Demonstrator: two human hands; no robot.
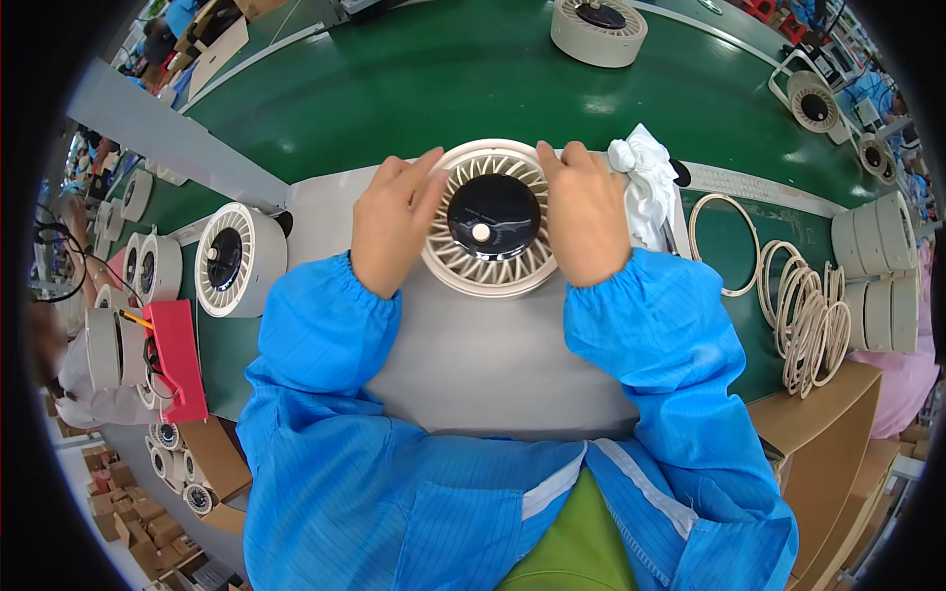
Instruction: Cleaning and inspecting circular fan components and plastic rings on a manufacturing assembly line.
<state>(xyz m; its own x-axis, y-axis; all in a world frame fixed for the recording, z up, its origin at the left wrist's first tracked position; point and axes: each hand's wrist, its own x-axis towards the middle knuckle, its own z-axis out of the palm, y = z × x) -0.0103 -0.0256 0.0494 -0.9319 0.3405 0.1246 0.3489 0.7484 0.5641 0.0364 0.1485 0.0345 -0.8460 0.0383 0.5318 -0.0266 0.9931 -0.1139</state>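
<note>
In the middle of the grey work mat lies a round cream fan head with radiating spokes. A glossy black disc fills its centre, with a small cream knob on it. A paler cream rim runs round the top edge. My left hand is curled at the upper left of that rim, thumb and forefinger close together on it. At the upper right, my right hand grips the rim with bent fingers; its thumb is hidden.
A crumpled white cloth lies beside my right hand. Cream rings are heaped at the right, near stacked cream housings. Another fan head stands at the left, by a red bin. One more fan head sits on the green belt.
</note>
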